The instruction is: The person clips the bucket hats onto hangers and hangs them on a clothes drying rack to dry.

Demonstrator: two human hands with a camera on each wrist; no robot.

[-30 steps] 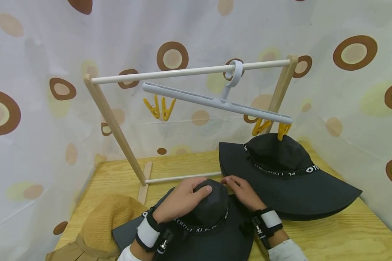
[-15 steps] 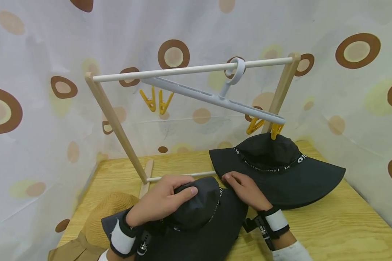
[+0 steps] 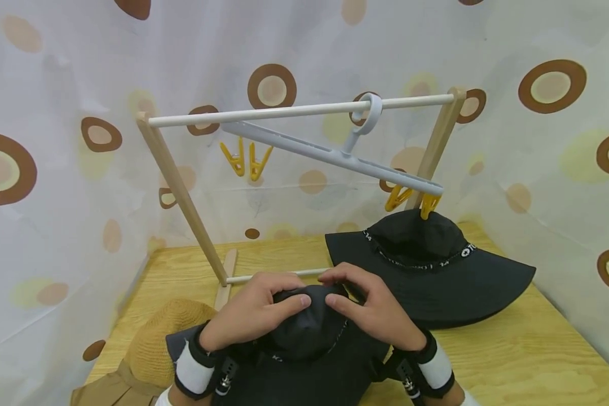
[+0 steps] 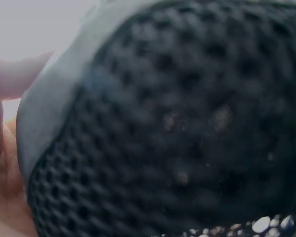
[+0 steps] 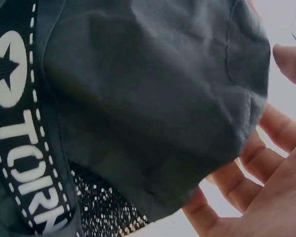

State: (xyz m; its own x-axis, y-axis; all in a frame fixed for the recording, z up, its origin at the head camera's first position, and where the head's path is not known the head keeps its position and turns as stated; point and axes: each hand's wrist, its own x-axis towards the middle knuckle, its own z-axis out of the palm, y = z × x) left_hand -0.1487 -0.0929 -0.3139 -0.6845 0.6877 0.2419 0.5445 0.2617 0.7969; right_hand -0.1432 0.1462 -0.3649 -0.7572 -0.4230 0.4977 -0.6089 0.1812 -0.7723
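Note:
A black wide-brimmed sun hat (image 3: 304, 327) with a white-lettered band is held up in front, crown on top. My left hand (image 3: 256, 310) grips its crown from the left, thumb across the near side. My right hand (image 3: 375, 304) is at the crown's right side. In the right wrist view, its fingers (image 5: 259, 158) lie behind the crown's edge while the thumb (image 5: 291, 64) stands slightly apart from the cloth. A mesh lining (image 4: 163, 123) fills the left wrist view. A second black hat (image 3: 436, 287) hangs at right from a yellow clip (image 3: 429, 206).
A light grey hanger (image 3: 330, 155) tilts down to the right from the rack's white bar (image 3: 294, 113). Two yellow clips (image 3: 237, 159) hang at its left end, another (image 3: 397, 197) at its right. A tan knitted hat (image 3: 159, 338) lies on the wooden table (image 3: 538, 361) at left.
The held hat and my left hand have shifted left. My right hand has left the hanging hat's brim area and moved left to the held hat's crown. The hanger's left end has risen.

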